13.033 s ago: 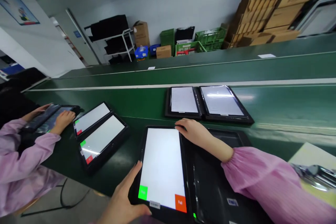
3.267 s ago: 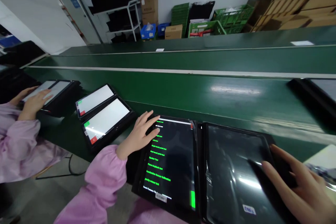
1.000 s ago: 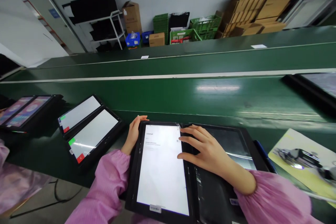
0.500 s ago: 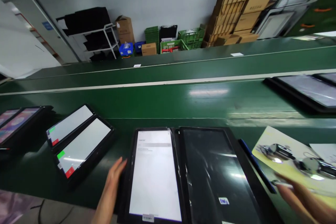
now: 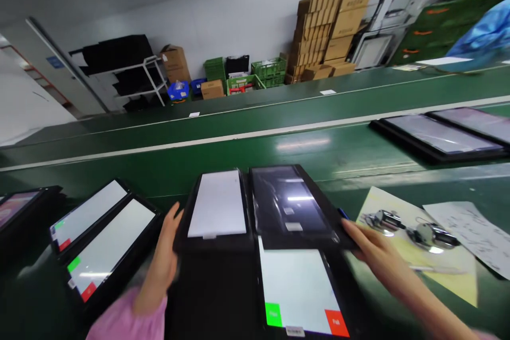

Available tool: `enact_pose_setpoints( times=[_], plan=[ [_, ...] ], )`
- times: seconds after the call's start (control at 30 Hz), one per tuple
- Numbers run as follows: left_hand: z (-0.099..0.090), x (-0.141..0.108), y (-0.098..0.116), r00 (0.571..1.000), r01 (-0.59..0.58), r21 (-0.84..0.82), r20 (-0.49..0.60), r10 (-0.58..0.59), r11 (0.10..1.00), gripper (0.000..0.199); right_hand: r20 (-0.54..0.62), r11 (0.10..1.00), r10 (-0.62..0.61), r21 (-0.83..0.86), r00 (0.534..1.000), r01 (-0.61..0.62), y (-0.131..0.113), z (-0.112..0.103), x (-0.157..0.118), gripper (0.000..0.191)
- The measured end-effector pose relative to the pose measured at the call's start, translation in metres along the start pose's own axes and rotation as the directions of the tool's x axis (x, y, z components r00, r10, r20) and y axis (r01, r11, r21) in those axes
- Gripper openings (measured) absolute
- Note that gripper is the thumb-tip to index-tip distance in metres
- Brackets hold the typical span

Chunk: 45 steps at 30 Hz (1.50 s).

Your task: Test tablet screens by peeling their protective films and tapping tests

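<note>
Tablet tray (image 5: 227, 245): rectangular, matte black | glossy flat screens (image 5: 218, 204) | left hand (image 5: 162, 255), right hand (image 5: 372, 247) part-open at its sides, grip unclear

Workroom background, for which we take the tall stack of cardboard boxes (image 5: 329, 29) as our reference. Behind the stack we see a plain, pale grey wall (image 5: 223, 21). Just left of it we find green plastic crates (image 5: 269, 67); farther left, a brown carton (image 5: 175, 66), then a white rack (image 5: 152, 82) bearing black material (image 5: 119, 53), and, farther still, a pale door (image 5: 59, 77) with a blue sign (image 5: 54, 62). Just right of the stack we note a light-framed panel (image 5: 372, 52), then dark green containers (image 5: 438, 26) with orange handles. In front of the stack we observe a long green bench (image 5: 223, 151), crossed lengthwise by a white strip (image 5: 255, 134) and showing a streak of reflected light (image 5: 303, 144).
</note>
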<state>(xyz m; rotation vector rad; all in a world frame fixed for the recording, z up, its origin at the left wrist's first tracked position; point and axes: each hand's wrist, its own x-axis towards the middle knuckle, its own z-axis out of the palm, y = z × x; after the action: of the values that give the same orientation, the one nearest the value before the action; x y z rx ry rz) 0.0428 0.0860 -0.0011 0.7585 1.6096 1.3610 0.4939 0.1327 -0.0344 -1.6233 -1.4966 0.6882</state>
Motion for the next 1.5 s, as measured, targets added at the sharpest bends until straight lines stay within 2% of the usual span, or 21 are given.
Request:
enact_pose_setpoints(
  times=[0.1,0.17,0.23,0.27,0.3,0.37,0.43,0.5,0.53,0.6,0.67,0.73,0.8,0.97,1.07,1.13,1.23,1.3,1.4,1.47,1.5],
  plan=[
    [0.044,0.084,0.042,0.997,-0.071,0.005,0.002,0.071,0.997,0.074,0.133,0.996,-0.036,0.089,0.991,0.025,-0.022,0.037,0.076,0.071],
    [0.063,0.126,0.058,0.989,-0.147,0.035,-0.013,0.148,0.988,0.067,0.174,0.989,-0.091,0.135,0.981,0.067,-0.033,0.053,0.115,0.063],
    [0.075,0.143,0.063,0.969,-0.248,0.088,-0.002,0.249,0.965,0.057,0.187,0.979,-0.151,0.167,0.971,0.12,-0.036,0.054,0.135,0.053],
    [0.078,0.141,0.061,0.955,-0.298,0.121,0.03,0.296,0.947,0.051,0.193,0.974,-0.179,0.173,0.965,0.147,-0.035,0.051,0.137,0.05],
    [0.078,0.132,0.057,0.94,-0.341,0.153,0.087,0.331,0.928,0.047,0.201,0.97,-0.205,0.17,0.958,0.172,-0.031,0.046,0.133,0.05],
    [0.075,0.098,0.041,0.902,-0.397,0.212,0.271,0.336,0.893,0.04,0.224,0.965,-0.248,0.146,0.942,0.219,-0.02,0.035,0.116,0.052],
    [0.066,0.047,0.018,0.839,-0.412,0.269,0.486,0.247,0.87,0.039,0.244,0.959,-0.279,0.112,0.929,0.259,-0.008,0.03,0.094,0.052],
    [0.056,-0.01,-0.009,0.766,-0.441,0.363,0.629,0.133,0.821,0.054,0.24,0.954,-0.298,0.089,0.924,0.285,0.001,0.033,0.076,0.049],
    [0.052,-0.038,-0.024,0.72,-0.546,0.454,0.684,0.118,0.704,0.069,0.23,0.953,-0.304,0.084,0.924,0.293,0.004,0.038,0.07,0.048],
    [0.047,-0.086,-0.055,0.658,-0.718,0.534,0.73,0.186,0.446,0.108,0.181,0.951,-0.308,0.09,0.934,0.296,0.009,0.051,0.062,0.049],
    [0.045,-0.12,-0.084,0.582,-0.814,0.533,0.743,0.332,0.232,0.125,0.107,0.953,-0.297,0.103,0.949,0.286,0.011,0.067,0.056,0.049],
    [0.043,-0.139,-0.104,0.507,-0.839,0.535,0.707,0.493,0.095,0.114,0.039,0.954,-0.281,0.115,0.959,0.275,0.011,0.079,0.047,0.047],
    [0.04,-0.146,-0.113,0.461,-0.835,0.55,0.663,0.59,0.035,0.092,0.007,0.954,-0.278,0.12,0.961,0.275,0.01,0.087,0.035,0.043],
    [0.036,-0.15,-0.098,0.455,-0.85,0.521,0.651,0.608,0.079,0.047,-0.006,0.945,-0.316,0.089,0.949,0.316,0.006,0.088,0.021,0.032],
    [0.04,-0.147,-0.089,0.438,-0.874,0.47,0.652,0.619,0.122,0.037,0.006,0.936,-0.347,0.053,0.938,0.347,0.006,0.086,0.033,0.028],
    [0.04,-0.14,-0.086,0.443,-0.875,0.468,0.67,0.595,0.124,0.044,0.021,0.929,-0.371,0.027,0.928,0.37,0.007,0.085,0.044,0.026],
    [0.037,-0.127,-0.082,0.49,-0.854,0.511,0.724,0.486,0.1,0.065,0.022,0.909,-0.417,-0.016,0.909,0.417,0.004,0.083,0.052,0.023],
    [0.035,-0.121,-0.081,0.519,-0.837,0.539,0.725,0.453,0.098,0.072,0.013,0.886,-0.461,-0.043,0.887,0.461,-0.002,0.078,0.047,0.02],
    [0.033,-0.124,-0.085,0.524,-0.83,0.547,0.704,0.479,0.105,0.069,0.071,0.835,-0.545,-0.043,0.836,0.548,-0.019,0.063,0.017,0.013],
    [0.032,-0.131,-0.092,0.531,-0.825,0.55,0.678,0.508,0.128,0.076,0.184,0.783,-0.614,0.016,0.768,0.622,-0.035,0.046,-0.016,0.01],
    [0.032,-0.135,-0.096,0.544,-0.818,0.554,0.657,0.522,0.154,0.084,0.254,0.747,-0.654,0.068,0.712,0.662,-0.043,0.036,-0.033,0.013]
  ],
)
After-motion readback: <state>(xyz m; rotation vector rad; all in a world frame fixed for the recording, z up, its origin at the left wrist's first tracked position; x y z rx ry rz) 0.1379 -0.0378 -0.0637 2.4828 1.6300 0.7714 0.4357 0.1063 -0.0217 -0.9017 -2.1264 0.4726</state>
